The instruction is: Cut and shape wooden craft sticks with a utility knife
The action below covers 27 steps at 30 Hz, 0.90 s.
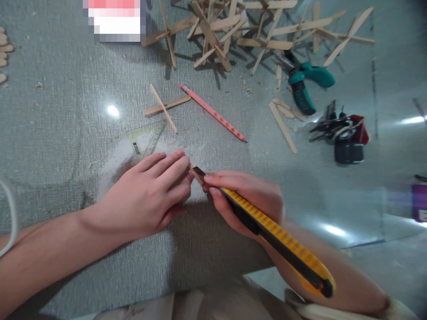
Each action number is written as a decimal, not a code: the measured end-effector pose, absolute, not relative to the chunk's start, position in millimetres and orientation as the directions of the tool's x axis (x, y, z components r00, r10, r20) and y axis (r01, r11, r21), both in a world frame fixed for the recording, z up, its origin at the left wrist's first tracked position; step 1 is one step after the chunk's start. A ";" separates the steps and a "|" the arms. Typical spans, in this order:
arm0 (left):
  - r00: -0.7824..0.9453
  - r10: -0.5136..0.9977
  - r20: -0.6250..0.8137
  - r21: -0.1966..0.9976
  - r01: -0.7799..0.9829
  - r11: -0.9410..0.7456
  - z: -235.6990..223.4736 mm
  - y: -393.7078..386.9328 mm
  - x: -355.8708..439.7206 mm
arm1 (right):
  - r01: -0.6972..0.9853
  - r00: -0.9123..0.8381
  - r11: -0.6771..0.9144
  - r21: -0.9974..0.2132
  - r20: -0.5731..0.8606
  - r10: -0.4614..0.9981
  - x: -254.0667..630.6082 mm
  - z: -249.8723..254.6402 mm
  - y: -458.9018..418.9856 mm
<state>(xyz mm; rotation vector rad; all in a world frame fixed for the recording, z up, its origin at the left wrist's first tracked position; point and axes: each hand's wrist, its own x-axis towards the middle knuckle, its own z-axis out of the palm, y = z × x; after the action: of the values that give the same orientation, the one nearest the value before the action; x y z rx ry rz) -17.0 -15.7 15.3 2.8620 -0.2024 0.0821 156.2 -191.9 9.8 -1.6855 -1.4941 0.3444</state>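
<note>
Yellow utility knife [276, 240]: gripped in the right hand [247, 195], blade out against the wooden stick.
Wooden stick [198, 178]: between the hands, over the desk [100, 284]; the left hand [143, 195] appears to pinch its far end, though curled fingers hide the exact hold.
Blade strokes: best kept light and shallow, angled clear of the nearby left fingertips, with the stick braced firmly.
Single items: one knife, one pink pencil [216, 114], one set square [135, 141], one pair of pliers [302, 84].
Crossed sticks [163, 106]: two, forming one cross.
Far pile [213, 38]: too tangled to count.
</note>
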 end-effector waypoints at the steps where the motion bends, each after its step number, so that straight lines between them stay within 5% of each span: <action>1: 0.989 -0.130 0.077 0.265 -0.146 -0.953 15.6 -15.7 -16.9 | 0.688 0.250 0.062 -0.723 0.316 0.915 156.2 10.0 -191.9; 27: 0.987 -0.131 0.096 0.271 -0.153 -0.950 14.2 -15.0 -16.8 | 0.681 0.271 0.062 -0.730 0.329 0.905 153.7 10.8 -192.5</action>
<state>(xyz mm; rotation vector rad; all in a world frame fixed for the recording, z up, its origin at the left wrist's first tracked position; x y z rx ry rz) -16.8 -15.0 14.2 2.8509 -0.2075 0.1114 153.7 -192.5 10.8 -1.6786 -1.4721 0.3267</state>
